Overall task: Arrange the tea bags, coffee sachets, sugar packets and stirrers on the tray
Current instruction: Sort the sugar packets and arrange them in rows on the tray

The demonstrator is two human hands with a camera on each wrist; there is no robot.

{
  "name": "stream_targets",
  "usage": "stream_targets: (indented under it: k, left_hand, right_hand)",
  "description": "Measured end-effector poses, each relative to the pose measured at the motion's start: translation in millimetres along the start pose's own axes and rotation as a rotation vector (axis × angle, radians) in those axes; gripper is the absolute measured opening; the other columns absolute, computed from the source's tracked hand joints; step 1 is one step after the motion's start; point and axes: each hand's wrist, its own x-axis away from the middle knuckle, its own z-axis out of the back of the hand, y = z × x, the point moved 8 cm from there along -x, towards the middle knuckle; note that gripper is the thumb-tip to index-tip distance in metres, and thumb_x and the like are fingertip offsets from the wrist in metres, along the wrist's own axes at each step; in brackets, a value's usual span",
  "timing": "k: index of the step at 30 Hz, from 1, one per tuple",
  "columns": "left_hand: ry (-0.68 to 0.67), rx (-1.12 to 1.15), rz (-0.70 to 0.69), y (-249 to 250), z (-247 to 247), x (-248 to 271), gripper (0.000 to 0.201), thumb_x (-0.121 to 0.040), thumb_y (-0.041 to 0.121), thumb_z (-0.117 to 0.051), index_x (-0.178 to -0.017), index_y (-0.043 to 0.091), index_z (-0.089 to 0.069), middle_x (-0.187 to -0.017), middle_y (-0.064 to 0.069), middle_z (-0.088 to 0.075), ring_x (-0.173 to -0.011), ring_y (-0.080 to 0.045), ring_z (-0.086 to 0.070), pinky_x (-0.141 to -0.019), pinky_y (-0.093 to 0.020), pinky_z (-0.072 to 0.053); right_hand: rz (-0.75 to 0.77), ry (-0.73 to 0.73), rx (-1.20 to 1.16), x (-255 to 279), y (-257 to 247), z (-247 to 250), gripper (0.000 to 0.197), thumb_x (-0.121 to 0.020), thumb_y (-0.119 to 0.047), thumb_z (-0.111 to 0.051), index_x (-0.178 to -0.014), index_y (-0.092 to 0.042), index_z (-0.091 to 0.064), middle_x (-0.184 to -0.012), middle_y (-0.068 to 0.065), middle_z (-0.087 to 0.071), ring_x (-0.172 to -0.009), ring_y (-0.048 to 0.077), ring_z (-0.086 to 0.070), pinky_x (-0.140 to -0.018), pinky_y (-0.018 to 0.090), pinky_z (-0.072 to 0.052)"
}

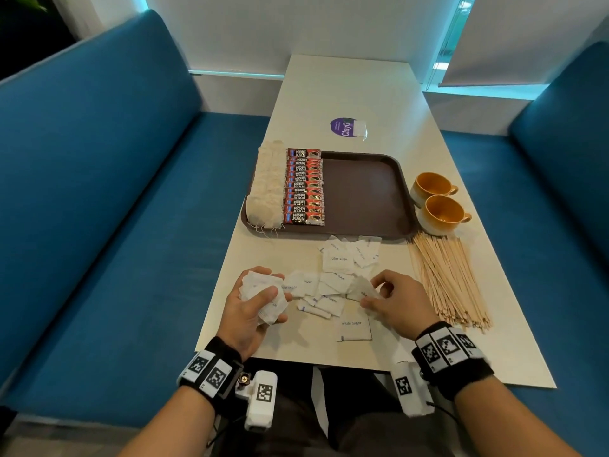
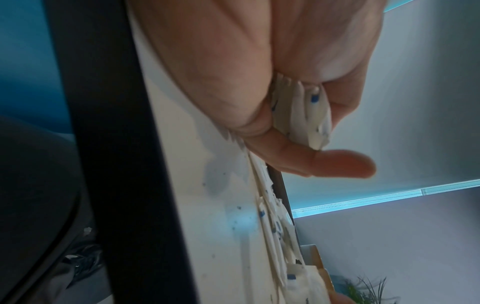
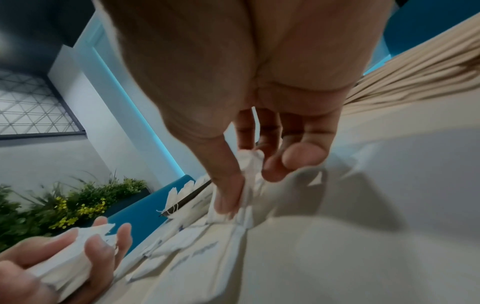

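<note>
A brown tray holds a row of tea bags at its left edge and a column of red coffee sachets beside them. Loose white sugar packets lie scattered on the table in front of the tray. My left hand grips a bunch of sugar packets near the table's front edge. My right hand pinches one sugar packet between thumb and fingers, just above the pile. Wooden stirrers lie in a heap to the right.
Two orange cups stand right of the tray. A purple round sticker and a small white packet sit behind it. Blue sofas flank the narrow white table. Plants stand off to the left.
</note>
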Motion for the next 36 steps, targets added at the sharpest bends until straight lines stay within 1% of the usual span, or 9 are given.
stream_targets:
  k: [4, 8, 10, 15, 20, 24, 27, 31, 36]
  left_hand:
    - [0.003, -0.007, 0.002, 0.0, -0.5, 0.4, 0.035, -0.086, 0.005, -0.066, -0.118, 0.018, -0.057, -0.119, -0.015, -0.068, -0.090, -0.031, -0.071, -0.050, -0.034, -0.058]
    - [0.018, -0.020, 0.007, -2.2, 3.2, -1.4, 0.035, -0.088, 0.005, -0.066, -0.120, 0.019, -0.058, -0.123, -0.017, -0.067, -0.094, -0.034, -0.071, -0.052, -0.035, -0.058]
    - [0.018, -0.016, 0.010, -2.2, 2.7, -1.7, 0.035, -0.088, 0.005, -0.066, -0.119, 0.019, -0.058, -0.123, -0.017, -0.067, -0.094, -0.035, -0.072, -0.053, -0.035, -0.058]
    - [0.016, -0.009, 0.011, -0.6, 0.0, 2.0, 0.034, -0.087, 0.006, -0.066, -0.118, 0.020, -0.058, -0.118, -0.014, -0.069, -0.090, -0.032, -0.073, -0.052, -0.035, -0.058]
    - [0.017, -0.043, 0.029, 2.4, -3.2, 5.3, 0.029, -0.091, 0.022, -0.065, -0.119, 0.022, -0.057, -0.116, -0.011, -0.070, -0.090, -0.030, -0.074, -0.052, -0.035, -0.058]
    - [0.011, -0.043, 0.036, 2.2, -2.5, 3.4, 0.030, -0.092, 0.035, -0.060, -0.119, 0.024, -0.057, -0.118, -0.012, -0.070, -0.091, -0.032, -0.073, -0.051, -0.035, -0.057]
    - [0.014, -0.041, 0.039, 1.9, -2.5, 2.7, 0.032, -0.092, 0.037, -0.059, -0.120, 0.023, -0.057, -0.118, -0.012, -0.070, -0.091, -0.032, -0.073, -0.050, -0.035, -0.057]
    - [0.008, -0.039, 0.035, 1.4, -1.5, 3.0, 0.031, -0.093, 0.037, -0.058, -0.120, 0.023, -0.057, -0.118, -0.013, -0.070, -0.091, -0.033, -0.074, -0.051, -0.034, -0.057]
    - [0.024, -0.059, 0.047, 1.9, -1.2, 3.1, 0.034, -0.094, 0.044, -0.054, -0.121, 0.022, -0.057, -0.117, -0.013, -0.070, -0.091, -0.033, -0.074, -0.052, -0.034, -0.056]
  right_hand:
    - [0.041, -0.022, -0.082, 8.0, -3.3, 22.5, 0.015, -0.084, -0.032, -0.083, -0.083, -0.021, -0.074, -0.073, -0.004, -0.068, -0.068, 0.013, -0.060, -0.062, 0.024, -0.044]
    - [0.063, -0.282, -0.129, 26.3, -18.7, 9.2, 0.020, -0.079, -0.029, -0.087, -0.093, -0.019, -0.077, -0.079, -0.001, -0.076, -0.064, 0.002, -0.065, -0.060, 0.015, -0.049]
    - [0.066, -0.369, -0.049, 32.0, -19.1, -9.9, 0.034, -0.073, -0.030, -0.091, -0.102, -0.023, -0.076, -0.082, 0.001, -0.076, -0.068, 0.006, -0.067, -0.064, 0.016, -0.048]
    - [0.105, -0.253, 0.242, 28.9, -15.6, -33.1, 0.061, -0.071, -0.034, -0.091, -0.127, -0.028, -0.067, -0.103, -0.006, -0.063, -0.084, 0.005, -0.056, -0.074, 0.017, -0.042]
    - [0.145, -0.255, 0.361, 23.3, -17.0, -35.8, 0.046, -0.069, -0.044, -0.091, -0.106, -0.029, -0.068, -0.114, -0.008, -0.047, -0.104, 0.015, -0.051, -0.094, 0.030, -0.047]
    - [0.197, -0.270, 0.335, 27.2, -23.0, -42.3, 0.052, -0.074, -0.032, -0.089, -0.118, -0.028, -0.061, -0.115, -0.009, -0.052, -0.107, 0.012, -0.055, -0.087, 0.022, -0.041]
    - [0.140, -0.269, 0.372, 25.4, -20.9, -44.5, 0.058, -0.075, -0.033, -0.088, -0.125, -0.024, -0.060, -0.117, -0.004, -0.055, -0.112, 0.016, -0.055, -0.089, 0.025, -0.043]
    - [0.133, -0.283, 0.512, 22.1, -17.7, -44.2, 0.042, -0.074, -0.046, -0.086, -0.101, -0.019, -0.068, -0.102, -0.002, -0.054, -0.101, 0.020, -0.048, -0.081, 0.032, -0.047]
    - [0.132, -0.277, 0.307, 19.8, -21.8, -27.0, 0.024, -0.075, -0.031, -0.087, -0.087, -0.022, -0.068, -0.089, -0.006, -0.066, -0.083, 0.014, -0.060, -0.063, 0.019, -0.043]
